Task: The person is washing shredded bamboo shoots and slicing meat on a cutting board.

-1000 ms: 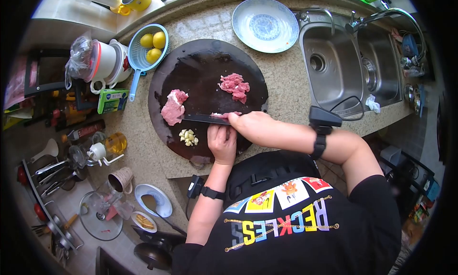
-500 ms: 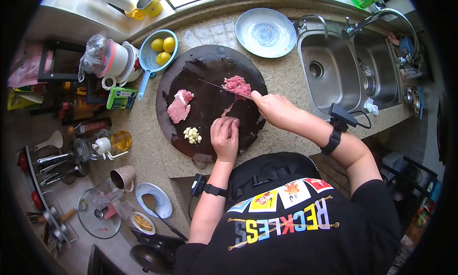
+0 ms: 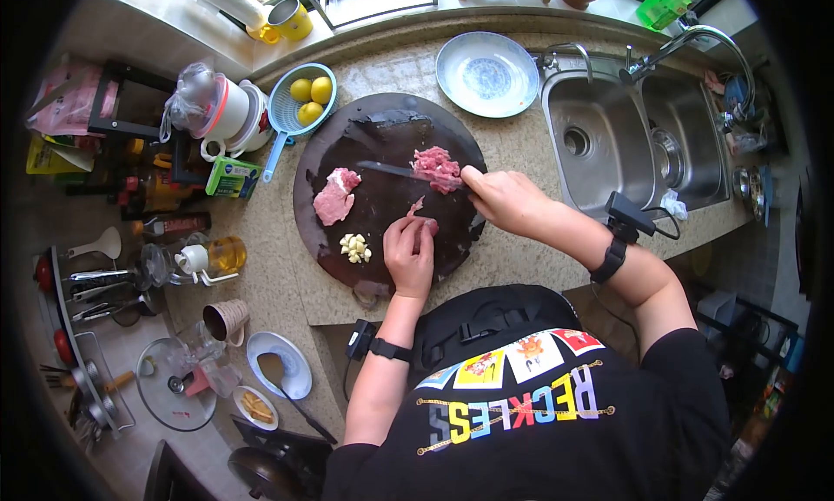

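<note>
On a round dark chopping board point(image 3: 382, 206), my right hand point(image 3: 504, 197) is closed round the handle of a knife point(image 3: 388, 168), its blade pointing left beside a heap of sliced raw meat point(image 3: 436, 168). My left hand point(image 3: 408, 251) is closed over a piece of raw meat, mostly hidden by the fingers; a bit of it point(image 3: 430, 227) shows at the fingertips. Just beyond those fingers lies a thin slice of meat point(image 3: 416, 207). To the left sit a larger chunk of raw meat point(image 3: 334, 199) and a small pile of peeled garlic cloves point(image 3: 355, 248).
Behind the board stands a blue-patterned plate point(image 3: 486, 74); a double sink point(image 3: 599, 136) is at the right. A blue colander point(image 3: 280, 110) holds yellow fruit. Along the left are a green box point(image 3: 233, 178), an oil bottle point(image 3: 228, 254), a mug point(image 3: 228, 320) and a bowl with a spatula point(image 3: 300, 375).
The knife has swung from near my left fingers up towards the heap, and its blade now shows broadside. The thin meat strip no longer reaches the heap. The whole view has shifted slightly.
</note>
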The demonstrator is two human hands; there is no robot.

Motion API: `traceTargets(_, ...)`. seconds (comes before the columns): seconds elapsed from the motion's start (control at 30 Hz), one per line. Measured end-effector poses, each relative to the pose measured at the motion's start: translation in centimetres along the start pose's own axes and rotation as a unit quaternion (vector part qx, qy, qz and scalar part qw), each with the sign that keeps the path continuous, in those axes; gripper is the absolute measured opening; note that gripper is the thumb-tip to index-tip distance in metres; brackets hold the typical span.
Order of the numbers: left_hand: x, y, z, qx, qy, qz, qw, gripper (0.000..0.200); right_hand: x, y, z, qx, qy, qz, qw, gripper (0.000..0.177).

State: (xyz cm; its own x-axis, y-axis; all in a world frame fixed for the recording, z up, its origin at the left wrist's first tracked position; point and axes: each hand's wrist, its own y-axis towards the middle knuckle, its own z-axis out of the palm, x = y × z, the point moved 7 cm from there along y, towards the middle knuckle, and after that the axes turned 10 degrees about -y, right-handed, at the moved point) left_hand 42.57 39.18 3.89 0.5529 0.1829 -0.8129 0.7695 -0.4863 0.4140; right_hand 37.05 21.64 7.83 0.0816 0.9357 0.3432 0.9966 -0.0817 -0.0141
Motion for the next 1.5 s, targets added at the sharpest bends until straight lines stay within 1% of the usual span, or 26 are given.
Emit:
traceTargets(0.07, -0.9, -0.1, -1.6, -0.029, 0.044, -0.004, 0.999, 0.009, 0.3, -0.7, 0.1, -0.022, -0.006, -0.011, 1.000, 0.034)
traceTargets(0.1, -1.8, 0.1, -2.4, -0.046, 0.045, -0.001, 0.998, 0.015, 0.3, -1.1, 0.3, -0.018, -0.006, -0.007, 1.000, 0.042)
traceTargets(0.13, -2.5, 0.7, -2.7, -0.047, 0.046, 0.000, 0.998, 0.015, 0.3, -1.5, 0.5, -0.014, -0.006, -0.004, 1.000, 0.051)
traceTargets(0.2, -5.5, 2.5, -2.8, -0.020, 0.058, 0.083, 0.995, 0.024, 0.6, -2.1, 0.8, -0.020, -0.013, -0.010, 1.000, 0.052)
traceTargets(0.23, -5.9, 3.3, -1.9, 0.026, 0.081, 0.096, 0.992, 0.033, 0.7, -2.2, 0.8, -0.041, -0.020, -0.014, 0.999, 0.052)
traceTargets(0.27, -6.1, 3.9, -0.6, 0.093, 0.094, 0.074, 0.988, 0.039, 0.9, -2.3, 0.6, -0.063, -0.028, -0.017, 0.997, 0.053)
traceTargets(0.33, -6.1, 4.4, 2.2, 0.208, 0.184, 0.087, 0.957, 0.044, 1.4, -2.5, 0.1, -0.082, -0.036, -0.024, 0.996, 0.049)
traceTargets(0.37, -5.8, 4.7, 2.9, 0.206, 0.184, 0.091, 0.957, 0.044, 1.5, -2.7, -0.2, -0.099, -0.043, -0.027, 0.994, 0.045)
traceTargets(0.4, -4.6, 4.5, 4.0, 0.231, 0.191, 0.078, 0.951, 0.046, 1.4, -2.9, -0.3, -0.102, -0.046, -0.026, 0.993, 0.045)
traceTargets(0.43, -3.5, 4.4, 4.9, 0.257, 0.197, 0.065, 0.944, 0.049, 1.0, -3.1, 0.0, -0.090, -0.060, -0.016, 0.994, 0.040)
traceTargets(0.47, -3.1, 4.6, 5.3, 0.257, 0.195, 0.069, 0.944, 0.049, 0.6, -3.4, 0.2, -0.077, -0.075, -0.005, 0.994, 0.034)
traceTargets(0.53, -1.4, 5.1, 5.5, 0.257, 0.219, 0.030, 0.941, 0.051, -0.2, -4.1, -0.2, -0.068, -0.082, 0.003, 0.994, 0.031)
traceTargets(0.6, -0.2, 5.7, 5.2, 0.261, 0.231, 0.012, 0.937, 0.052, -0.8, -5.1, -0.6, -0.057, -0.087, 0.007, 0.995, 0.027)
traceTargets(0.67, 1.8, 6.0, 4.9, 0.262, 0.178, -0.046, 0.947, 0.053, -1.5, -6.4, -1.4, -0.042, -0.109, 0.022, 0.993, 0.030)
traceTargets(0.7, 2.5, 6.3, 4.5, 0.260, 0.112, -0.089, 0.955, 0.055, -1.9, -7.0, -1.8, -0.038, -0.090, 0.032, 0.995, 0.034)
traceTargets(0.73, 2.6, 6.6, 3.9, 0.220, 0.079, -0.092, 0.968, 0.050, -2.0, -7.5, -2.2, -0.037, -0.089, 0.032, 0.995, 0.034)
traceTargets(0.8, 1.9, 7.3, 1.7, 0.109, -0.071, -0.111, 0.985, 0.044, -2.4, -8.3, -2.7, -0.026, -0.028, 0.052, 0.998, 0.037)
traceTargets(0.83, 2.2, 7.0, 0.7, 0.067, -0.034, -0.068, 0.995, 0.037, -2.4, -8.5, -2.9, -0.024, 0.006, 0.071, 0.997, 0.034)
traceTargets(0.87, 2.4, 6.4, -0.1, 0.027, -0.073, -0.099, 0.992, 0.030, -2.1, -8.6, -2.8, -0.021, 0.009, 0.071, 0.997, 0.034)
traceTargets(0.93, 1.7, 4.7, -1.1, 0.026, -0.016, -0.097, 0.995, 0.022, -1.8, -8.8, -2.0, 0.005, 0.046, 0.088, 0.995, 0.027)
traceTargets(1.03, 0.0, 2.1, -1.2, 0.063, 0.069, 0.012, 0.996, 0.012, -0.7, -8.5, -0.9, 0.000, 0.079, 0.071, 0.994, 0.021)
traceTargets(1.13, -1.2, 0.5, -0.4, 0.096, 0.070, 0.066, 0.991, 0.013, 0.5, -8.4, 0.1, 0.026, 0.071, 0.055, 0.996, 0.019)
traceTargets(1.3, -0.9, -0.1, 0.1, 0.076, 0.062, 0.054, 0.994, 0.016, 1.9, -8.7, 0.3, 0.060, 0.038, 0.041, 0.997, 0.017)
traceTargets(1.37, -0.8, -0.2, 0.0, 0.073, 0.062, 0.057, 0.994, 0.018, 2.0, -8.9, 0.7, 0.102, 0.024, 0.053, 0.993, 0.021)
traceTargets(1.43, -0.1, -0.4, 0.2, 0.093, 0.066, 0.023, 0.993, 0.020, 2.2, -8.8, 0.5, 0.100, 0.011, 0.047, 0.994, 0.020)
traceTargets(1.5, 0.2, -0.7, 0.4, 0.080, 0.070, 0.038, 0.994, 0.021, 2.4, -8.7, 0.3, 0.099, -0.001, 0.044, 0.994, 0.018)
